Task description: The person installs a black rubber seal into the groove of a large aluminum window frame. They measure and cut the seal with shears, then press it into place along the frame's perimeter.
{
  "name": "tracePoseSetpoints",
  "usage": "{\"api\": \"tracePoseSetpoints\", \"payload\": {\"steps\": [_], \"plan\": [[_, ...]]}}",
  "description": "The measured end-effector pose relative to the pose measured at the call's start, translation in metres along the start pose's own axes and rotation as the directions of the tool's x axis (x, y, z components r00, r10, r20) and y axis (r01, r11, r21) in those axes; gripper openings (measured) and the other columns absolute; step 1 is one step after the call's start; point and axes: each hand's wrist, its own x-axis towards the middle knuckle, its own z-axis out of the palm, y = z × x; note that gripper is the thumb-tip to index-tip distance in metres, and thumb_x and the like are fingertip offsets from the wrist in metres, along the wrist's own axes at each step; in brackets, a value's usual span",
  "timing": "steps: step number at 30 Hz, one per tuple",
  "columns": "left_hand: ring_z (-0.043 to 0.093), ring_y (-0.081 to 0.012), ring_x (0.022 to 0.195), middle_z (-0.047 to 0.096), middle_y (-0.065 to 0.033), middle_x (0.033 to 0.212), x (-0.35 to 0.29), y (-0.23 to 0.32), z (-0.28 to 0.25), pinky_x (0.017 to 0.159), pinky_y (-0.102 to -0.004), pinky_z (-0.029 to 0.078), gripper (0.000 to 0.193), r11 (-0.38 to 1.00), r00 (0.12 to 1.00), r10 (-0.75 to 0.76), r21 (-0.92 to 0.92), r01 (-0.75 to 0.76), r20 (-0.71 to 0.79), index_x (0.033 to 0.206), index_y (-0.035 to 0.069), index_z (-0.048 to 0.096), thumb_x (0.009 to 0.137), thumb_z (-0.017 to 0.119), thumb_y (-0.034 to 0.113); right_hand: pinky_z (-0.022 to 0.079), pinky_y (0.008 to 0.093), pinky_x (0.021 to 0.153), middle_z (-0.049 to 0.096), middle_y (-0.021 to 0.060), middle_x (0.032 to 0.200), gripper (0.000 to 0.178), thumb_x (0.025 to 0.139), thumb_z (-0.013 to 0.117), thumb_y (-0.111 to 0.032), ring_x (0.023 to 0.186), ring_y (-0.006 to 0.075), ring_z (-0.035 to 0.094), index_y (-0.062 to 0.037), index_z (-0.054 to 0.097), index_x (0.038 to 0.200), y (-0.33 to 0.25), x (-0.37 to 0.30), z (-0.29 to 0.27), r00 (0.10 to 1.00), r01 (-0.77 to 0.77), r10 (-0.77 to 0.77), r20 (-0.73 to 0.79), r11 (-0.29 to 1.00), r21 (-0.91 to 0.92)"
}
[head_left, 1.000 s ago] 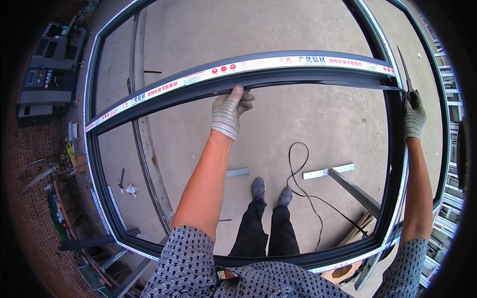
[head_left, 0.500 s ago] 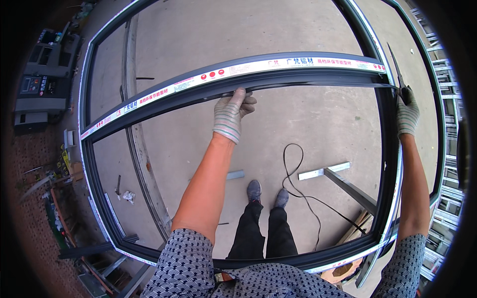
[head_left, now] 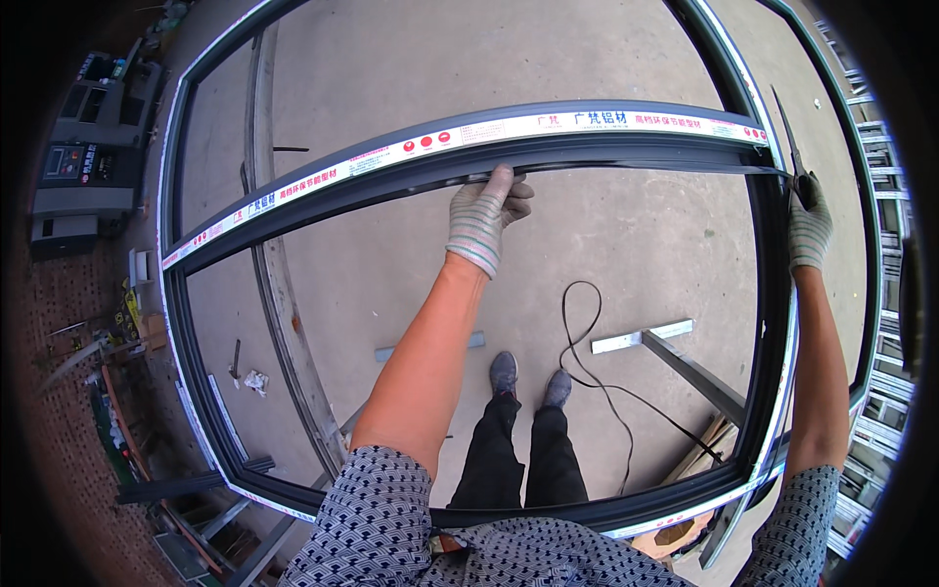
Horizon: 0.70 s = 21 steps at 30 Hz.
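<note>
A large dark window frame [head_left: 770, 323], with printed protective tape along its bars, spreads before me. Its crossbar [head_left: 362, 189] runs from left to right. My left hand [head_left: 481, 220], in a white striped glove, is closed at the crossbar's near edge, thumb on top, on a thin black rubber strip [head_left: 675, 165]. Rightward, the strip stretches along the bar to my gloved right hand [head_left: 810, 233]. That hand is closed around a pair of scissors [head_left: 788, 132] at the frame's right side, blades pointing up and away. Its grip hides where the strip ends.
A loop of black cord [head_left: 597, 377] lies on the floor by my shoes [head_left: 504, 373]. Metal supports [head_left: 685, 367] stand beneath the frame. Grey machinery [head_left: 88, 176] is at the far left. Stacked metal profiles [head_left: 885, 333] line the right edge.
My left hand has slid a little to the right along the crossbar. My right hand still holds the scissors, and the view has shifted slightly.
</note>
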Motion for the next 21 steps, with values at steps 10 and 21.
{"api": "tracePoseSetpoints", "payload": {"steps": [10, 21], "plan": [[0.063, -0.0159, 0.067, 0.069, -0.0115, 0.089, 0.005, -0.008, 0.01, 0.067, -0.0321, 0.056, 0.026, 0.998, 1.0, 0.024, 0.05, -0.024, -0.008, 0.101, 0.0, 0.067, 0.092, 0.071, 0.025, 0.047, 0.027, 0.097, 0.071, 0.0102, 0.118, 0.043, 0.094, 0.068, -0.015, 0.109, 0.016, 0.066, 0.0001, 0.058, 0.132, -0.006, 0.0, 0.0, 0.999, -0.032, 0.032, -0.004, 0.999, -0.039], [0.063, -0.0155, 0.069, 0.067, -0.0093, 0.089, -0.001, 0.024, -0.048, 0.061, -0.0306, 0.055, 0.028, 0.983, 0.99, 0.118, 0.15, -0.106, -0.075, 0.1, 0.001, 0.066, 0.09, 0.074, 0.027, 0.045, 0.0276, 0.1, 0.069, 0.0109, 0.122, 0.042, 0.094, 0.067, -0.014, 0.112, 0.0169, 0.064, 0.0006, 0.058, 0.133, 0.003, 0.002, 0.001, 1.0, -0.018, 0.018, 0.001, 1.0, 0.006]]}}
